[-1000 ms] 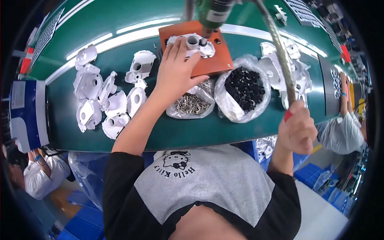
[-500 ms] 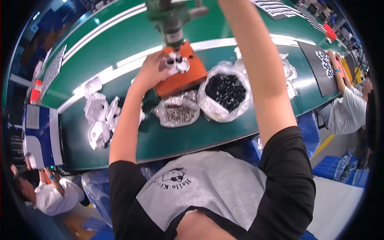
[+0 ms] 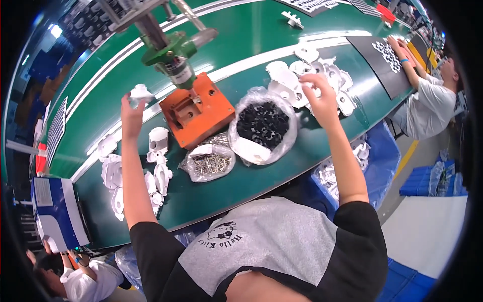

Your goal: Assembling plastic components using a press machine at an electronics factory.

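Left hand (image 3: pixel 132 117) is at a white housing (image 3: pixel 142 92) beyond the left side of the orange fixture block (image 3: pixel 206 123); thumb and fingers part-open around its near edge, can't tell if clamped or loose. Right hand (image 3: pixel 322 100) is over the right-hand white parts (image 3: pixel 283 83), fingers curved well apart, nothing clearly gripped; contact with the pile unclear. Fixture sits under the green press head (image 3: pixel 173 58), likely so its cavity lines up with the tool. Bag of metal pins (image 3: pixel 213 165) and bag of black pieces (image 3: pixel 264 123) gape open near it, probably for easy reach. More housings (image 3: pixel 111 172) cluster left.
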Available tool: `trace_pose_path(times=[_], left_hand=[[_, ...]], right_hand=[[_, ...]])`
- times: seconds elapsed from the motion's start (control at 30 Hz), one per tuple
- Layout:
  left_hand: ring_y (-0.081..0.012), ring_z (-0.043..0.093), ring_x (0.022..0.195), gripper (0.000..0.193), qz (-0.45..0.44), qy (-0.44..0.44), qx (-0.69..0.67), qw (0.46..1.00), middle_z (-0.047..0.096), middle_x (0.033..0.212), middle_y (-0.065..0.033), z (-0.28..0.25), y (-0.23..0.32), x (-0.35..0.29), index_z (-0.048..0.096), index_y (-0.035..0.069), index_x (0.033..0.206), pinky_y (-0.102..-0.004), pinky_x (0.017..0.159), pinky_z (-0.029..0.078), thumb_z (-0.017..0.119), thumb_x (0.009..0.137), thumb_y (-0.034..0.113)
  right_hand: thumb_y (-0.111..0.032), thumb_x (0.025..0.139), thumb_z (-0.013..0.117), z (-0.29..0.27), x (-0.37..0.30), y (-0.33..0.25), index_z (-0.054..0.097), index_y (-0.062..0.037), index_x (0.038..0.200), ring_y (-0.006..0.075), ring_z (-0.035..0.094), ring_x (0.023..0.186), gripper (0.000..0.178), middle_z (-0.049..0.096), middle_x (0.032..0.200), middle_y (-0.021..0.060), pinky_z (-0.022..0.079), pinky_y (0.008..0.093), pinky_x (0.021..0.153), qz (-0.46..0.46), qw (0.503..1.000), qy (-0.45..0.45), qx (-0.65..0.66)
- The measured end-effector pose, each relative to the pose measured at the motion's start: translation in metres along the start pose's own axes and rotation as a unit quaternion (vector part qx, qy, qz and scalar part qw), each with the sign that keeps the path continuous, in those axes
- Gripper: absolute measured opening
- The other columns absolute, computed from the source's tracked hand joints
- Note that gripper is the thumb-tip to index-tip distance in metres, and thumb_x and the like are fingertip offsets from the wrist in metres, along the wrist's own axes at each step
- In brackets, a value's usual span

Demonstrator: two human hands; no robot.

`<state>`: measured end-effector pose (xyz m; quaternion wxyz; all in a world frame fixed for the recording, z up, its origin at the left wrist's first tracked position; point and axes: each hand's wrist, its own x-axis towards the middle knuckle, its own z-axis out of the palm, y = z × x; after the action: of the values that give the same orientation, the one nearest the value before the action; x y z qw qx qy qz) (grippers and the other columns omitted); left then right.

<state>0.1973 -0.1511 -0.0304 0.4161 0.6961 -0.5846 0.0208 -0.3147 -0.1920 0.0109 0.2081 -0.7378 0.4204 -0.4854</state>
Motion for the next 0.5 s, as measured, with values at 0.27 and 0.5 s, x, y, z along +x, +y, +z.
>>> trace_pose_path(times=[0.27,0.5], left_hand=[[-0.0414,0.056,0.103,0.036,-0.105,-0.323,0.203,0.918,0.055,0.111,-0.0219,-0.012,0.049,-0.061,0.054,0.006,0.112,-0.0459,0.089,0.045,0.062,0.08,0.02],[-0.0383,0.059,0.099,0.039,-0.063,-0.209,0.185,0.958,0.059,0.108,-0.0208,-0.016,0.03,-0.073,0.054,0.006,0.114,-0.045,0.085,0.047,0.06,0.083,0.029]], right_hand=[[-0.016,0.079,0.072,-0.01,-0.104,0.056,0.056,-0.0109,0.118,0.0363,0.042,0.123,0.042,0.041,0.14,0.0164,0.033,0.044,0.102,0.056,0.953,0.054,-0.294],[-0.008,0.089,0.061,-0.014,-0.103,0.074,0.057,0.0005,0.106,0.0332,0.049,0.117,0.02,0.051,0.125,0.0186,0.04,0.0368,0.096,0.054,0.976,0.125,-0.169]])
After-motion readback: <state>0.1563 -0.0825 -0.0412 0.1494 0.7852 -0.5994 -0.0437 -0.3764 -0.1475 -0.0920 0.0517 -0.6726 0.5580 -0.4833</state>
